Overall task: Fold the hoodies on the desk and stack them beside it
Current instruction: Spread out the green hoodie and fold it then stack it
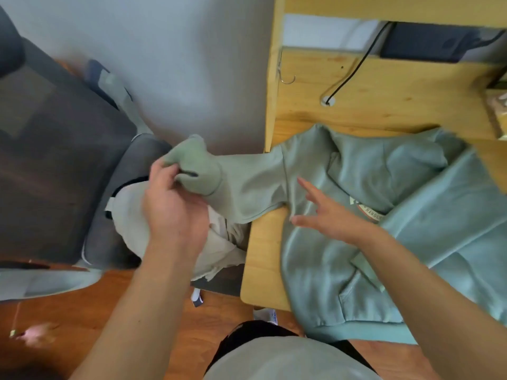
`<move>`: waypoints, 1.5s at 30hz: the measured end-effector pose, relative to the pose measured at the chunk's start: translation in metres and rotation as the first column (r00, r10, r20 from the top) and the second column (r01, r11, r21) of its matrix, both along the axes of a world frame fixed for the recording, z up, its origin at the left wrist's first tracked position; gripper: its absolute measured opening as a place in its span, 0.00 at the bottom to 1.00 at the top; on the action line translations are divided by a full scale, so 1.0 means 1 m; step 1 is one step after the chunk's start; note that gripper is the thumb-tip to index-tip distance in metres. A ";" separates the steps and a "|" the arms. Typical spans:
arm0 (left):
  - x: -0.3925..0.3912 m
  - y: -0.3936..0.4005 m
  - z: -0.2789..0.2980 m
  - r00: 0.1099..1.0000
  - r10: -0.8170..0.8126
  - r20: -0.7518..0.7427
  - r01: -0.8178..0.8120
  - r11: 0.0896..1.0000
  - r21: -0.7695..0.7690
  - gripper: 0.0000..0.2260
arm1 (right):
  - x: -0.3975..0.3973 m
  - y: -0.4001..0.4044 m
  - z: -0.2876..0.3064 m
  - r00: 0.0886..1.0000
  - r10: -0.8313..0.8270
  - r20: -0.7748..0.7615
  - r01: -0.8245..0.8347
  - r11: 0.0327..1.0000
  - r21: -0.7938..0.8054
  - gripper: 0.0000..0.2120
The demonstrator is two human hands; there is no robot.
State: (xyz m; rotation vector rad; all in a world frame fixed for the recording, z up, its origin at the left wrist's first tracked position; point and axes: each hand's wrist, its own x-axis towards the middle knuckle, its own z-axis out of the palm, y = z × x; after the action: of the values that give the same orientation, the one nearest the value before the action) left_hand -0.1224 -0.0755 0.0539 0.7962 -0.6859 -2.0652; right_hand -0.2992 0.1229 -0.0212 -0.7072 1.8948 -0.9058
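Desk [263, 272]: pale wood, right half of view, with a raised back shelf; its left edge runs down the middle of the frame.

Hoodie [411, 215]: pale green, spread rumpled across the near part of the desk, hood bunched toward the back, hem band hanging over the front edge. A round chest print shows partly beneath a fold. One sleeve [247, 185] stretches off the desk's left edge into the air.

Chair [109, 187]: dark grey, left of the desk, seat toward the camera.

Beige garment [131, 215]: heaped on the chair seat, partly under the sleeve and the left forearm.

Floor [82, 311]: reddish-brown wood, lower left.

Left hand [172, 204]: over the chair, fingers curled and pinching the sleeve's cuff [192, 165], holding the sleeve out level from the desk.

Right hand [329, 212]: over the hoodie's chest near the shoulder seam, fingers straight and spread wide, palm down. Whether the fingertips press the cloth or hang just above it cannot be told; it grasps nothing.

Black cable [354, 69]: runs from under the shelf down into a round grommet [327, 100] in the desk top.

Metal hook [286, 75]: on the desk's left upright, near the grommet.
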 end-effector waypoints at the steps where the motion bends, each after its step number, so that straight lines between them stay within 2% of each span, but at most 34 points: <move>1: -0.026 0.032 0.014 0.991 -0.132 0.017 0.133 0.987 -0.092 0.12 | 0.002 0.012 0.020 0.992 -0.051 0.112 0.071 0.980 -0.184 0.39; 2: -0.053 0.065 0.030 0.956 -0.289 0.047 0.293 0.938 -0.186 0.08 | 0.005 0.027 0.037 0.951 -0.081 0.299 0.193 0.910 -0.366 0.32; 3: -0.075 0.097 0.043 0.882 -0.462 0.091 0.468 0.838 -0.281 0.05 | 0.005 0.042 0.049 0.849 -0.090 0.520 0.384 0.781 -0.493 0.24; 4: -0.091 0.126 0.047 0.771 -0.615 0.167 0.625 0.681 -0.382 0.04 | 0.002 0.062 0.058 0.712 -0.092 0.696 0.589 0.617 -0.522 0.21; 5: -0.101 0.149 0.040 0.670 -0.683 0.293 0.719 0.497 -0.485 0.03 | -0.004 0.084 0.062 0.558 -0.097 0.824 0.757 0.466 -0.457 0.22; 6: -0.105 0.167 0.025 0.640 -0.641 0.424 0.737 0.356 -0.574 0.03 | -0.012 0.107 0.058 0.414 -0.148 0.898 0.871 0.352 -0.344 0.23; 7: -0.105 0.179 0.001 0.659 -0.530 0.533 0.727 0.269 -0.631 0.03 | -0.019 0.132 0.049 0.309 -0.210 0.927 0.929 0.274 -0.248 0.24; 8: -0.102 0.184 -0.027 0.664 -0.413 0.623 0.740 0.246 -0.626 0.02 | -0.025 0.158 0.032 0.231 -0.302 0.925 0.958 0.237 -0.162 0.23; 9: -0.097 0.183 -0.056 0.619 -0.309 0.722 0.785 0.267 -0.559 0.02 | -0.028 0.184 0.012 0.153 -0.428 0.891 0.976 0.205 -0.070 0.23; 11: -0.084 0.177 -0.114 0.403 -0.104 0.909 0.884 0.300 -0.358 0.06 | -0.033 0.232 -0.020 -0.041 -0.622 0.782 0.980 0.130 0.154 0.26; 13: -0.070 0.166 -0.157 0.149 0.049 0.988 0.927 0.342 -0.157 0.19 | -0.044 0.269 -0.044 -0.166 -0.696 0.698 0.960 0.049 0.277 0.29; 14: -0.067 0.160 -0.171 0.071 0.092 0.993 0.922 0.374 -0.101 0.25 | -0.051 0.279 -0.051 -0.166 -0.722 0.672 0.956 0.050 0.290 0.29; 15: -0.068 0.154 -0.181 0.031 0.128 0.991 0.909 0.408 -0.081 0.28 | -0.057 0.282 -0.053 -0.123 -0.761 0.636 0.952 0.091 0.293 0.28; 18: -0.091 0.140 -0.201 -0.001 0.230 0.973 0.870 0.480 -0.113 0.31 | -0.069 0.270 -0.053 0.130 -0.846 0.517 0.911 0.308 0.273 0.16; 19: -0.103 0.135 -0.205 0.000 0.247 0.969 0.852 0.508 -0.129 0.31 | -0.073 0.265 -0.052 0.212 -0.854 0.474 0.893 0.367 0.262 0.16; 21: -0.125 0.129 -0.208 0.002 0.255 0.967 0.819 0.554 -0.148 0.31 | -0.080 0.259 -0.040 0.302 -0.841 0.449 0.884 0.423 0.198 0.16; 24: -0.147 0.123 -0.209 -0.009 0.287 0.958 0.804 0.572 -0.164 0.26 | -0.084 0.262 0.003 0.306 -0.648 0.698 0.891 0.452 0.029 0.10; 27: -0.150 0.116 -0.210 -0.031 0.338 0.940 0.851 0.502 -0.153 0.19 | -0.089 0.275 0.048 0.231 -0.450 0.862 0.937 0.342 -0.072 0.10; 29: -0.148 0.113 -0.208 -0.026 0.346 0.938 0.867 0.475 -0.152 0.15 | -0.097 0.281 0.062 0.219 -0.426 0.878 0.953 0.285 -0.099 0.10; 33: -0.146 0.111 -0.194 0.058 0.342 0.938 0.764 0.590 -0.262 0.15 | -0.113 0.284 0.070 0.273 -0.458 0.846 0.951 0.262 -0.165 0.11; 35: -0.139 0.106 -0.196 0.034 0.297 0.954 0.764 0.608 -0.216 0.13 | -0.110 0.289 0.055 0.289 -0.490 0.822 0.941 0.304 -0.150 0.14; 36: -0.135 0.103 -0.198 0.003 0.269 0.963 0.783 0.598 -0.170 0.11 | -0.105 0.294 0.040 0.285 -0.545 0.789 0.931 0.354 -0.092 0.16; 38: -0.129 0.096 -0.199 -0.045 0.282 0.958 0.838 0.533 -0.118 0.12 | -0.086 0.307 -0.003 0.302 -0.737 0.605 0.876 0.465 0.129 0.18; 39: -0.127 0.093 -0.199 -0.051 0.354 0.934 0.877 0.463 -0.127 0.17 | -0.078 0.315 -0.029 0.357 -0.836 0.416 0.831 0.488 0.267 0.16; 40: -0.126 0.092 -0.199 -0.020 0.469 0.883 0.933 0.326 -0.152 0.23 | -0.072 0.324 -0.054 0.426 -0.886 0.182 0.799 0.463 0.385 0.15; 41: -0.125 0.093 -0.200 0.033 0.592 0.805 0.984 0.123 -0.130 0.29 | -0.070 0.329 -0.072 0.473 -0.880 -0.029 0.797 0.414 0.441 0.14; 42: -0.125 0.096 -0.200 0.116 0.661 0.741 0.993 -0.079 -0.084 0.35 | -0.070 0.330 -0.081 0.496 -0.850 -0.178 0.812 0.381 0.442 0.15; 43: -0.126 0.100 -0.201 0.205 0.673 0.711 0.970 -0.234 -0.058 0.38 | -0.071 0.327 -0.084 0.515 -0.817 -0.259 0.824 0.388 0.413 0.17; 44: -0.127 0.104 -0.203 0.257 0.645 0.720 0.945 -0.325 -0.046 0.39 | -0.073 0.320 -0.083 0.548 -0.778 -0.308 0.822 0.430 0.374 0.19; 45: -0.128 0.108 -0.205 0.271 0.615 0.740 0.932 -0.360 -0.042 0.38 | -0.073 0.311 -0.083 0.606 -0.711 -0.357 0.793 0.506 0.338 0.21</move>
State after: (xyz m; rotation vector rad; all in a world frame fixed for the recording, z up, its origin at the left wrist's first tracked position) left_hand -0.2503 0.0326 -0.1513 0.3337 -3.2534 0.1211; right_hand -0.3720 0.4340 -0.1039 0.4452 2.5087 -0.8335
